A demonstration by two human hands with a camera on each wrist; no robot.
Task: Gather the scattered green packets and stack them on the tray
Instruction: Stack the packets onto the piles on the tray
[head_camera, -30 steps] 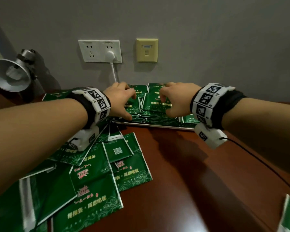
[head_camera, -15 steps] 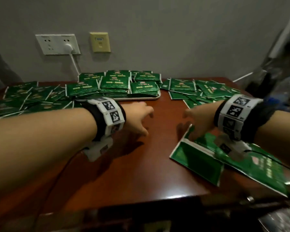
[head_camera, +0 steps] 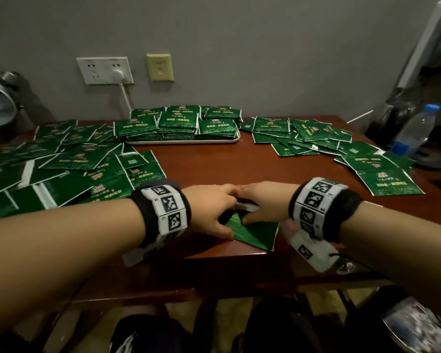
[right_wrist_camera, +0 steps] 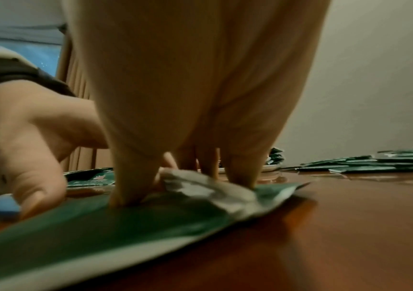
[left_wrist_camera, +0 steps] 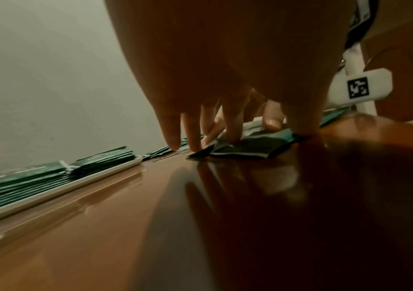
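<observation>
Both hands, left hand and right hand, pinch a near-edge packet; tray ahead partly stacked, loose piles remain on both sides of the tabletop.

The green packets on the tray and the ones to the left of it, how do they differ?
The packets on the tray sit in neat squared stacks, several deep; the packets on the left sprawl overlapping at odd angles, mostly flat on the table. The trayed ones all show printed faces; some loose ones show plain backs. Both are the same green sachets.
</observation>
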